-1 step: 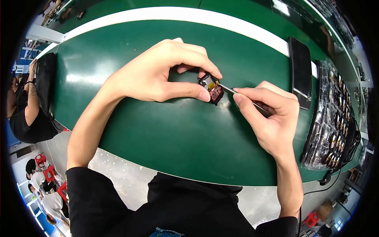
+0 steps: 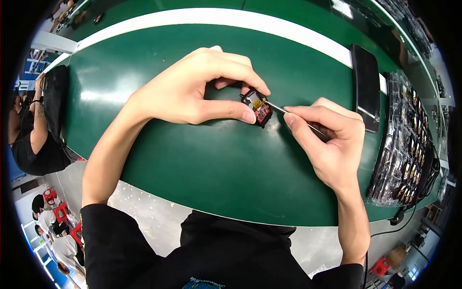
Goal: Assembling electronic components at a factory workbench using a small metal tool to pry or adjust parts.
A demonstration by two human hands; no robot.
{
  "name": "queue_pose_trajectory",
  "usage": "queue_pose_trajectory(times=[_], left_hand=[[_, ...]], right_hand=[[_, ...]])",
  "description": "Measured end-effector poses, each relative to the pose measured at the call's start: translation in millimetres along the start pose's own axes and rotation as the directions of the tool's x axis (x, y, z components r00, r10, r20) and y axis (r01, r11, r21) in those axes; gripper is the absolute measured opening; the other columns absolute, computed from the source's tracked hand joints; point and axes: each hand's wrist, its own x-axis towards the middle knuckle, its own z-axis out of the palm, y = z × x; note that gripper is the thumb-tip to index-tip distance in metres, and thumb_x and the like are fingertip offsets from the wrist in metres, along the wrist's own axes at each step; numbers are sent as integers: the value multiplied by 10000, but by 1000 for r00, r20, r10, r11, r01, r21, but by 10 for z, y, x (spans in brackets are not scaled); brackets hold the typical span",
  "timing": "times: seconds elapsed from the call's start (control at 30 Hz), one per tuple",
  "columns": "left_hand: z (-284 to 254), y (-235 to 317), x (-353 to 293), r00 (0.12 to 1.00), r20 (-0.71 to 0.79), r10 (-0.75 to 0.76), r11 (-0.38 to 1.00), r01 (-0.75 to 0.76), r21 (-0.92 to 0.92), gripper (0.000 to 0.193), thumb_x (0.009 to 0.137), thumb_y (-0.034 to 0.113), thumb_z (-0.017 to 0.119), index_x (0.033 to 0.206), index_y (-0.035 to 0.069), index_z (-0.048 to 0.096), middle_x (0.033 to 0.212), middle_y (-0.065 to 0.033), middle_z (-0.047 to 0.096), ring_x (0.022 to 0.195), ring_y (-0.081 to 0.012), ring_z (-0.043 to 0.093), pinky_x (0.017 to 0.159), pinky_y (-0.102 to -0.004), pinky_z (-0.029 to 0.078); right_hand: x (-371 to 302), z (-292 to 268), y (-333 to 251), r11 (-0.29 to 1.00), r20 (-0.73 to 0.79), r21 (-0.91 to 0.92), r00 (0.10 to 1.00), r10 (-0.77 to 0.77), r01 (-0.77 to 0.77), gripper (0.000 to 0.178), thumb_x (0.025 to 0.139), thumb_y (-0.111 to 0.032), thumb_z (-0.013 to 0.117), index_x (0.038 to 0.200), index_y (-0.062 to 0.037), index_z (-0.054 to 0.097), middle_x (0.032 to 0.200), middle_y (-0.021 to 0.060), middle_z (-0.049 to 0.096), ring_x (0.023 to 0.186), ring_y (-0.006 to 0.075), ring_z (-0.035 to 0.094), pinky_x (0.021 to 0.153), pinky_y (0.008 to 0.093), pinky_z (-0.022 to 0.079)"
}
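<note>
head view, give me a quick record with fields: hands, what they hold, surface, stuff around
left hand: left hand pinches a small black electronic part between thumb and fingers, just above the table
part: red and yellow pieces show inside it
right hand: right hand grips a thin metal tool, tip touching the part
surface: green table with a white stripe along the far side
right of hands: dark flat phone-like slab; clear tray of small parts
left edge: black bag-like object
</note>
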Motion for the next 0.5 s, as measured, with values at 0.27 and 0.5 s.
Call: queue_pose_trajectory(times=[0.27,0.5], left_hand=[[31,28,24,1000,-18,7,1000,-7,-22,399,814,175,954,1179,96,813,973,-9,764,796,-168,604,751,-330,382],[32,20,-1,999,-21,28,1000,-28,1,383,816,175,956,1156,90,803,962,-12,757,823,-177,641,755,-340,390]], right_hand=[[-24,-9,16,1000,20,-5,1000,-8,8,104,927,24,834,1028,29,861,711,-18,638,598,12,460,534,239,285],[-26,12,-10,1000,9,1,1000,30,-30,104,924,36,835,1024,27,863,715,-13,646,602,8,475,536,230,298]])
